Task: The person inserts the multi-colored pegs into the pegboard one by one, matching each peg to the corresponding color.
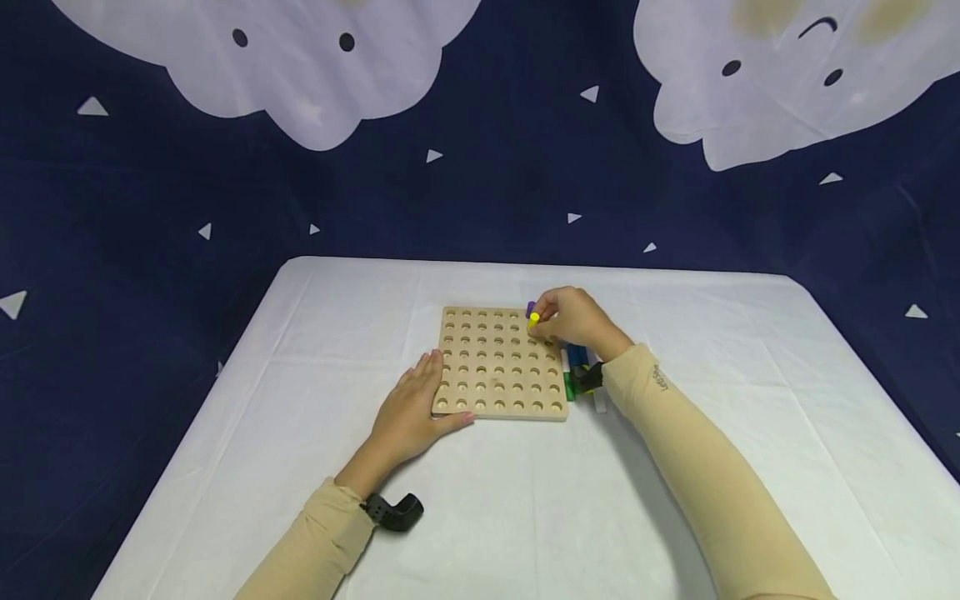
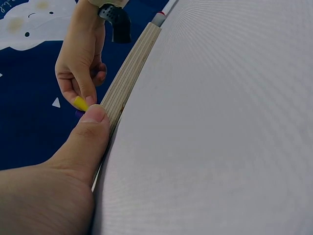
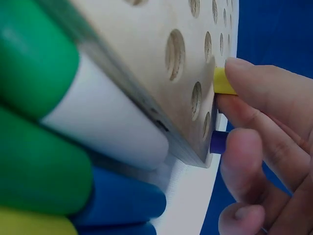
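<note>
A square wooden pegboard (image 1: 491, 377) with rows of round holes lies on the white table. My left hand (image 1: 408, 412) rests against its left side, fingers straight along the edge, and the thumb (image 2: 90, 129) presses at the front edge. At the board's far right, my right hand (image 1: 576, 321) pinches a yellow peg (image 3: 224, 82) between thumb and fingertip, its lower end at the board's face. A purple peg (image 3: 218, 142) stands at the far right corner, close to the curled lower fingers of that hand.
Along the board's right side lie several loose pegs, among them a green one (image 1: 569, 387), a blue one (image 1: 577, 356) and a white one (image 3: 107, 115). The right forearm passes over part of them. Behind the table (image 1: 360, 292) hangs a dark blue cloth with clouds.
</note>
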Tool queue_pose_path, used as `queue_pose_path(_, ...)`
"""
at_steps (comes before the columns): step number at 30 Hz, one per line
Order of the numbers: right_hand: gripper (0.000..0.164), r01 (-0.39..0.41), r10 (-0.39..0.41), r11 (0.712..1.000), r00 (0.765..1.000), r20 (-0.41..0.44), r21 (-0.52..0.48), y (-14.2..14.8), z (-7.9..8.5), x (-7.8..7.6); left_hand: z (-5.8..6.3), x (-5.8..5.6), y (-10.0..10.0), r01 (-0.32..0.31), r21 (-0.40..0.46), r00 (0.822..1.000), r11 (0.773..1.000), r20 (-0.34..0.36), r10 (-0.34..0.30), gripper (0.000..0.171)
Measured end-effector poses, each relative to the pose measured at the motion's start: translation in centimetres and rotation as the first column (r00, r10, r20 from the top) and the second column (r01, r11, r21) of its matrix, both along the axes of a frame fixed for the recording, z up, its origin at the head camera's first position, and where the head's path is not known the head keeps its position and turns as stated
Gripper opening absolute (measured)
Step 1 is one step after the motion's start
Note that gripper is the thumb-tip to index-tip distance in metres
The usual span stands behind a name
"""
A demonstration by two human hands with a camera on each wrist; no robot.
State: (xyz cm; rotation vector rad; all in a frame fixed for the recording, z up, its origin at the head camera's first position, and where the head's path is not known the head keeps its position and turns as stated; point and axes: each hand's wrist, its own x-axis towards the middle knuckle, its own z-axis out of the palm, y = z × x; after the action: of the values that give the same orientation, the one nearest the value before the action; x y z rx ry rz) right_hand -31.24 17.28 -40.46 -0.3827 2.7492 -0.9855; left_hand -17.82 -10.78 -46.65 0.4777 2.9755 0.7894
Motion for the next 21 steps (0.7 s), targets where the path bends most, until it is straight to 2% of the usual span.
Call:
queue_pose_path(11,0.021,-0.011,0.016,0.992,0.999,-0.042,0.122,-0.2,0.5,0.5,0.0,0.1,0.1,-0.001,0.006,1.0,1.0,0.012,0.001,0.113)
queue_pose_path(16,0.025,-0.009,0.014,0.992,0.999,-0.038,0.126,0.0,0.7,0.6,0.0,0.0,0.1,-0.002,0.008,1.0,1.0,0.007,0.002,0.113)
queue_pose_path(21,0.03,0.002,0.009,0.991,0.997,-0.082,0.136,1.2,1.4,1.3,-0.1,-0.1,0.1,0.0,0.01,1.0,1.0,-0.009,0.0,0.113)
